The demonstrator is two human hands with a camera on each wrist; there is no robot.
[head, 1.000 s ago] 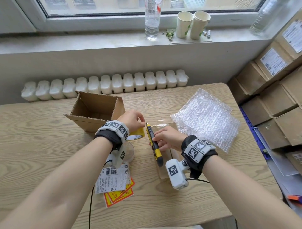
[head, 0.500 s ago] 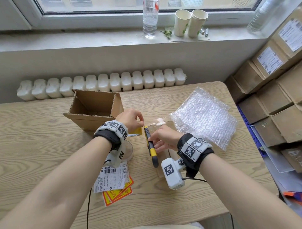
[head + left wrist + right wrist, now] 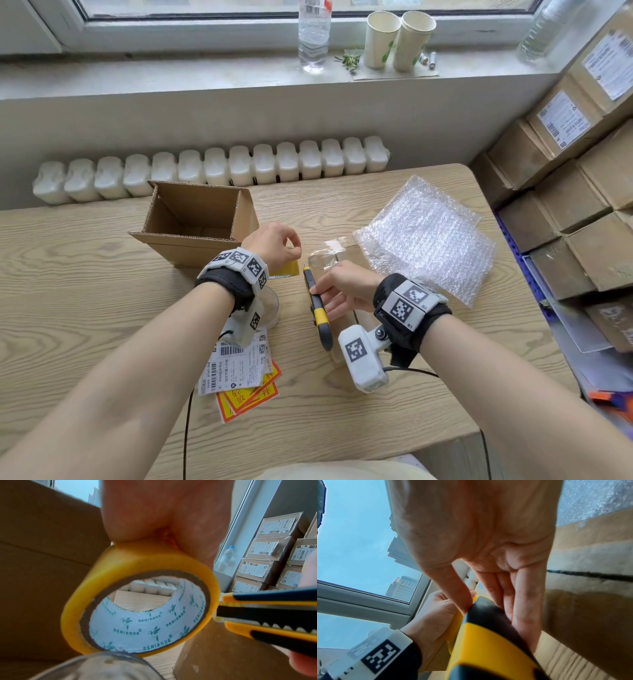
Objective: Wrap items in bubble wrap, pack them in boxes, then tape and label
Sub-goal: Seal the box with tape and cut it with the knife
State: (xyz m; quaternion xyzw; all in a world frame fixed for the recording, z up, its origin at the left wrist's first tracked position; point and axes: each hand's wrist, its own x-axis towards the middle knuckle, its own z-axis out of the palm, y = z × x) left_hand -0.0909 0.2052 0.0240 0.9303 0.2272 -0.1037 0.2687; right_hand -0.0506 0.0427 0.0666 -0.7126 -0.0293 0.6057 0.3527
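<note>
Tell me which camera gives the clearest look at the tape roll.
The left wrist view: the yellow tape roll fills the frame, printed core visible, gripped by the left hand. The head view shows only a yellow sliver behind that hand; the right wrist view, a yellow edge behind the utility knife.

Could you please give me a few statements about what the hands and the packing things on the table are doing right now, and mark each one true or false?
1. The left hand grips the yellow tape roll. True.
2. The right hand holds scissors. False: it holds a yellow and black utility knife.
3. The open box stands left of the bubble wrap. True.
4. The labels are stuck on the open box. False: they lie on the table, near the left forearm.
5. Two paper cups stand on the windowsill. True.
</note>
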